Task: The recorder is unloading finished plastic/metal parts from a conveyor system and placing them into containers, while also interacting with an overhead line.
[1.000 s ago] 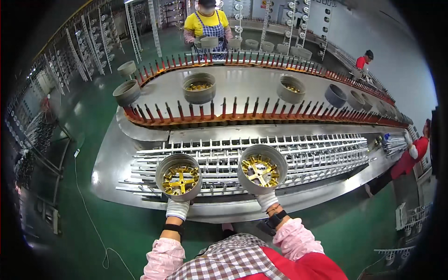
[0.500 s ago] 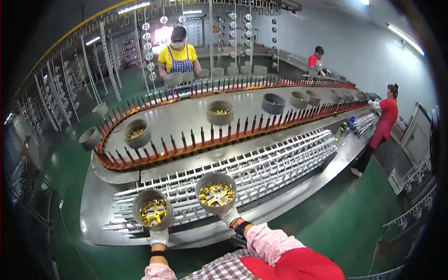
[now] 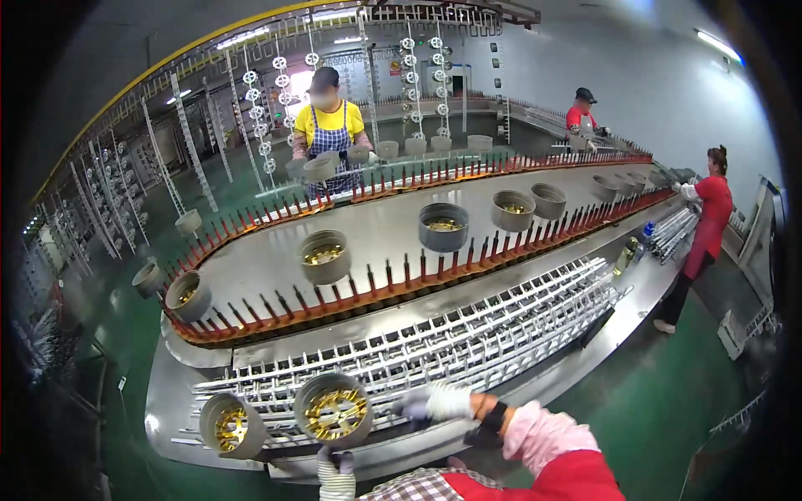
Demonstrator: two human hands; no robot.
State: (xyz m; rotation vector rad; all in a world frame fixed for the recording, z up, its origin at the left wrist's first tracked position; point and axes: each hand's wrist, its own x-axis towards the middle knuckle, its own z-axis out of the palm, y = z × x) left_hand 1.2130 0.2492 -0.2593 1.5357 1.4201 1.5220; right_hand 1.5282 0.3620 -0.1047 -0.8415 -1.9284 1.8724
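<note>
Two round grey containers holding gold-coloured metal pieces, a left container (image 3: 219, 447) and a right container (image 3: 311, 427), sit side by side at the near left end of the metal racks. My left hand (image 3: 336, 478), in a white glove with dark fingertips, is just below the right container; its visible fingertips are apart at the container's lower edge. My right hand (image 3: 434, 404), gloved too, is to the right of that container, over the near edge of the racks. Motion blurs its fingers, and I see nothing held in it.
Silvery racks (image 3: 468, 321) lie stacked on a metal table (image 3: 171, 401). Beyond them runs an orange looped conveyor (image 3: 368, 298) with upright spindles. More containers (image 3: 443, 238) stand about it. Co-workers stand at the far side (image 3: 334, 125) and at the right (image 3: 710, 200). Parts hang on strands.
My left hand has moved from the left container to the right one. My right hand has left the right container and moved rightward. The view has shifted, and the containers appear further left and lower.
</note>
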